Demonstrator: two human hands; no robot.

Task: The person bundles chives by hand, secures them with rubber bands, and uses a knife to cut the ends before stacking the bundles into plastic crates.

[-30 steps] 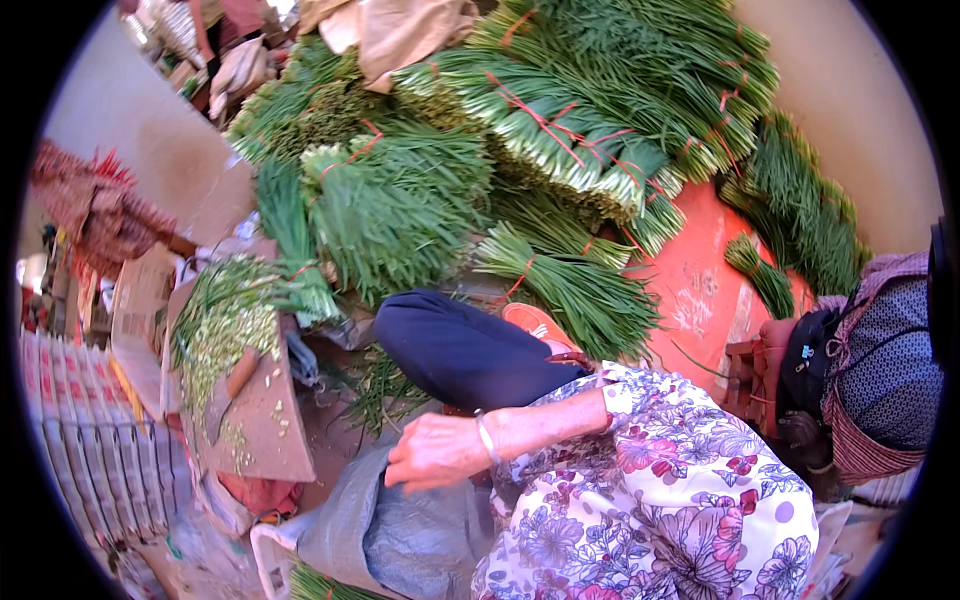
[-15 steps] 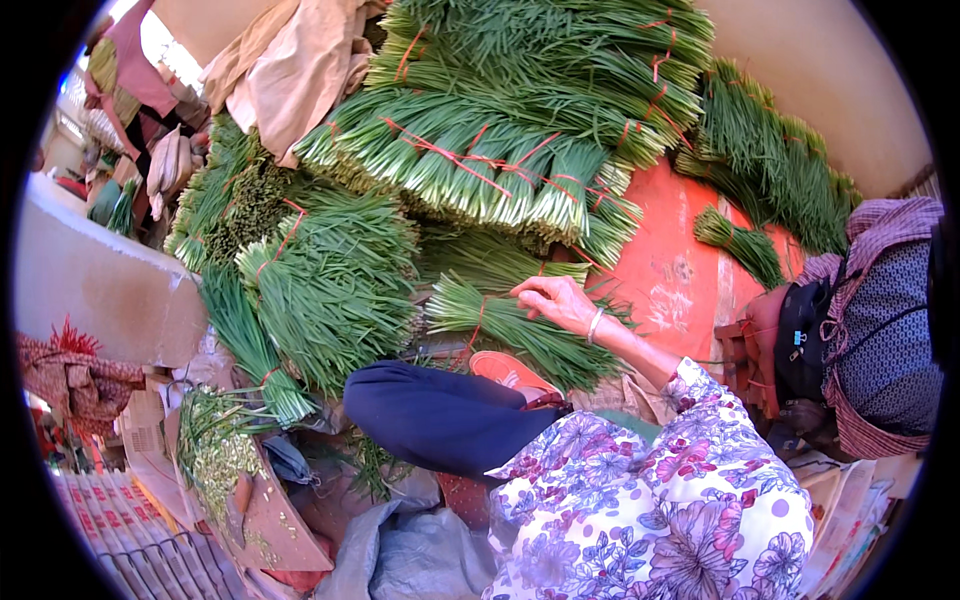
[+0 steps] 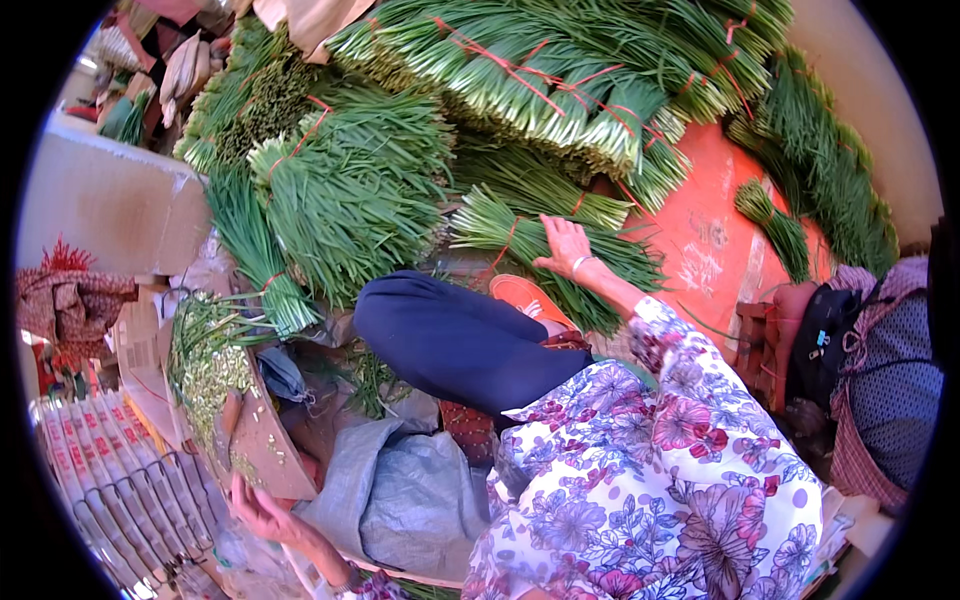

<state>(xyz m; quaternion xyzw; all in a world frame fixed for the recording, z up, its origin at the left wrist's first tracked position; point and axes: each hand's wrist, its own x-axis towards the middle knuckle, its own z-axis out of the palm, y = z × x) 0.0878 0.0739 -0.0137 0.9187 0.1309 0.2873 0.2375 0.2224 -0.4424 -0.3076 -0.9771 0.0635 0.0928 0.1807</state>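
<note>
The person's right hand [image 3: 566, 245] is over a bundle of green stalks [image 3: 520, 245] just past its red tie, fingers loosely spread and not closed around it; whether they touch the leaves cannot be told. The bundle lies on the ground in front of the person, against another tied bunch [image 3: 560, 192] and below a large stack of stalks [image 3: 570, 85]. The left hand [image 3: 258, 515] is well apart, open with fingers extended, near the lower edge of a tilted board [image 3: 285, 450] that carries chopped bits and a wooden-handled knife [image 3: 230, 418]. Between the hands stand obstacles — a bent knee [image 3: 430, 330] in dark trousers and a crumpled grey sheet [image 3: 415, 500]. Orange sheeting [image 3: 695, 270] spreads to the bundle's right.
</note>
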